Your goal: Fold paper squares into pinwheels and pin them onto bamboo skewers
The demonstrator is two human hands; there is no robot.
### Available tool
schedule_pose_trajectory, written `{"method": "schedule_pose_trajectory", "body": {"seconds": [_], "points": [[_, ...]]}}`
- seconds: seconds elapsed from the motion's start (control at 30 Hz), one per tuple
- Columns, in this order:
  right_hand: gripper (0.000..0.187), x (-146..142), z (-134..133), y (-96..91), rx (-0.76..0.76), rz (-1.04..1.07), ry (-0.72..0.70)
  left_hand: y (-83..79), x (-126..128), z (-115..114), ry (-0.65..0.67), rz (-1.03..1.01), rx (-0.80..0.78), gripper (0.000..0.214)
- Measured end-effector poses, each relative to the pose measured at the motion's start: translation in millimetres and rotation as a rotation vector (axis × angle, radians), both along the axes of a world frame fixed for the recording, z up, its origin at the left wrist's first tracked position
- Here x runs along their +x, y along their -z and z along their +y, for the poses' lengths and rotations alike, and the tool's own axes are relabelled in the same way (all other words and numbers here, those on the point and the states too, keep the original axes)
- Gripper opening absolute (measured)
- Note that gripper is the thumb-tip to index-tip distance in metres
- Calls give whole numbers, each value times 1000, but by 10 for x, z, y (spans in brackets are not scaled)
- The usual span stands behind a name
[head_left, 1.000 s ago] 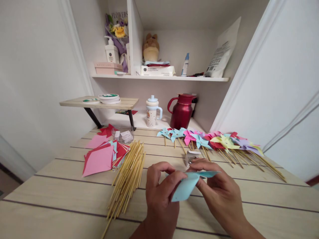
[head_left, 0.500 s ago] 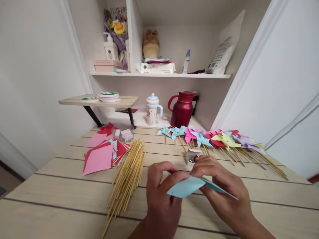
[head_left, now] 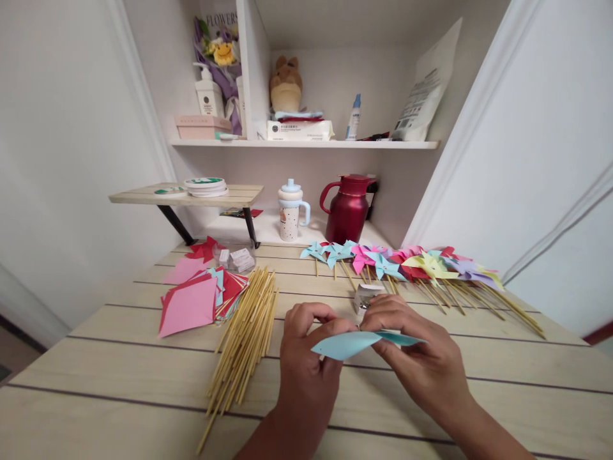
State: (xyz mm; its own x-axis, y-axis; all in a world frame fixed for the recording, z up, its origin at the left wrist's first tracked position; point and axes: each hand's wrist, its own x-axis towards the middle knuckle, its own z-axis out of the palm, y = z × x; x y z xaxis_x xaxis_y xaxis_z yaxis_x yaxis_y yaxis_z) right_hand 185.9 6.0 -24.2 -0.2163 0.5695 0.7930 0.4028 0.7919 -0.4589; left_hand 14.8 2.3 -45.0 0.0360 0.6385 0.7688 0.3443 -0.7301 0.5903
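A light blue paper pinwheel piece (head_left: 345, 344) is pinched between my two hands above the table. My left hand (head_left: 309, 358) grips its left side, fingers curled and closed. On the other side my right hand (head_left: 421, 348) is closed on the paper, its fingertips meeting near the middle. Whether a pin is between the fingertips is too small to tell. Just beyond my fingers stands a small open white box (head_left: 366, 297) with shiny metal bits inside. A pile of thin wooden sticks (head_left: 244, 345) lies left of my left hand.
Finished paper pinwheels (head_left: 383, 263) on sticks line the table's back right. Pink and red paper squares (head_left: 189, 306) are stacked at left, near a clear plastic container (head_left: 239, 259). Behind stand a cup (head_left: 290, 214), a red jug (head_left: 347, 211) and a small raised shelf (head_left: 191, 198).
Both hands have shifted slightly left with the blue paper. The paper has tilted and now shows more edge-on. The view has moved slightly.
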Motion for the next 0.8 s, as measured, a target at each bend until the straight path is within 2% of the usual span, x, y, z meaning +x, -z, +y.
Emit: {"method": "schedule_pose_trajectory", "body": {"seconds": [0.17,0.37,0.53,0.7,0.8], "points": [[19,1,-3,-2,11,-29,-2,27,12,-5,-56,29,55,15],[22,10,25,2,107,-57,30,-1,45,-24,-139,76,83,15],[16,23,65,49,85,-45,73,30,80,-8,-188,67,99,21],[17,32,80,53,106,-30,76,60,70,18,-181,39,96,21],[14,41,83,47,74,-13,77,71,64,25,-176,29,77,30]]}}
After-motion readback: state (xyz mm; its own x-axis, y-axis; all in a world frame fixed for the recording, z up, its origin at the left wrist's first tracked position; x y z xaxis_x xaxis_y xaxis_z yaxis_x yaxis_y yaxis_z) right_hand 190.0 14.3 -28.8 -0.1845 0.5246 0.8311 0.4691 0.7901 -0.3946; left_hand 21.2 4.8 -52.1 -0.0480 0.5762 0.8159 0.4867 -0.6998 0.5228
